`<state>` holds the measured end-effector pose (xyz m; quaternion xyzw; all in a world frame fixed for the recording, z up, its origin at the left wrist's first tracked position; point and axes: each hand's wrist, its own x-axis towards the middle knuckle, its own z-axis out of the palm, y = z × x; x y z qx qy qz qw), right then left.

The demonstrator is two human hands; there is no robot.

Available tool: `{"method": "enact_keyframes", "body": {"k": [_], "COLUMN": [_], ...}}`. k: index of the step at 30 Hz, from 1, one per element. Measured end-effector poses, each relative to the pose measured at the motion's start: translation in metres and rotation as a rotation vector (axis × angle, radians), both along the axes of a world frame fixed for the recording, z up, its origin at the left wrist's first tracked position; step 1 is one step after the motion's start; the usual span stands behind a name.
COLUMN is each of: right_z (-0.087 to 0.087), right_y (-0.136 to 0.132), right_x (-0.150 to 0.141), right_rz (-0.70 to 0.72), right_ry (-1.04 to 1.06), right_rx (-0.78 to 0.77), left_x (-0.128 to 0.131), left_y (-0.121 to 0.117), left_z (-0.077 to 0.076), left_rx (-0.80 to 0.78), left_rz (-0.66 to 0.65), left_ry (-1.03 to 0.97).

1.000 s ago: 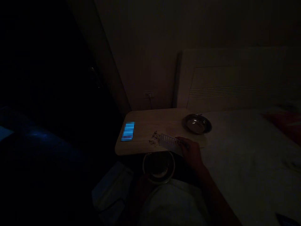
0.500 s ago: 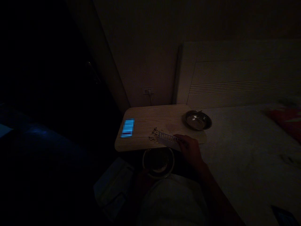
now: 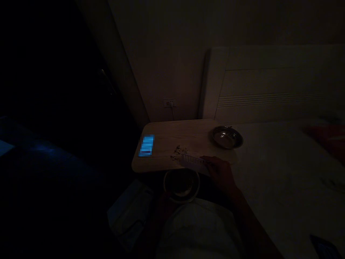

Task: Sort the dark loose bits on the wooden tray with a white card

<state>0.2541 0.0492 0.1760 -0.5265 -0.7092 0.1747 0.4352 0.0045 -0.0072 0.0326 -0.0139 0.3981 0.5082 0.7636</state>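
My right hand [image 3: 219,172] is closed on one end of a pale, flat piece with a row of slots along its upper edge [image 3: 192,161]; its exact kind is hard to make out in the dark. The far end of this piece rests at a scatter of small dark bits [image 3: 178,152] on the wooden tabletop [image 3: 172,133]. Just below the table's front edge is a round bowl [image 3: 164,183] with a light rim and dark contents. Deep in shadow, my left hand [image 3: 165,204] grips the bowl's lower left side, its fingers only partly visible.
A lit phone [image 3: 147,145] lies at the tabletop's left. A shiny metal bowl [image 3: 227,137] stands at its right end, beside the bed [image 3: 275,158]. Behind are a wall socket [image 3: 169,103] with a plug and the headboard [image 3: 269,82]. A pale box-like object [image 3: 130,212] is at lower left.
The slotted piece and my right hand have shifted very slightly toward me, uncovering a little more of the dark bits. The bowl and my left hand have hardly moved.
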Motion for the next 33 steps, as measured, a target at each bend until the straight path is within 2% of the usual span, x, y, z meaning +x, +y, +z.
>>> {"method": "enact_keyframes", "body": {"k": [2, 7, 13, 17, 21, 28, 33], "right_z": [0.0, -0.001, -0.016, -0.028, -0.032, -0.028, -0.033], "right_y": [0.001, 0.003, 0.003, 0.012, 0.02, 0.016, 0.02], "right_x": [0.002, 0.001, -0.006, 0.002, 0.01, 0.0, 0.003], "right_rz": [-0.002, -0.11, -0.105, -0.277, -0.428, -0.298, -0.353], "right_ry": [0.041, 0.082, 0.134, 0.182, 0.199, 0.231, 0.219], "right_rx": [-0.002, 0.018, -0.045, -0.046, -0.026, -0.072, -0.046], "left_x": [0.0, -0.001, -0.004, -0.004, -0.002, -0.004, 0.002], "left_y": [0.001, 0.002, 0.002, 0.004, 0.005, 0.004, 0.004], "left_z": [-0.002, -0.003, -0.007, -0.016, -0.019, -0.004, 0.0], "left_rx": [-0.023, -0.013, -0.009, -0.005, 0.033, -0.032, -0.002], "left_rz": [0.002, -0.011, -0.055, -0.051, -0.027, -0.069, -0.005], "left_ry": [0.018, -0.009, -0.08, -0.071, -0.05, -0.058, -0.036]}}
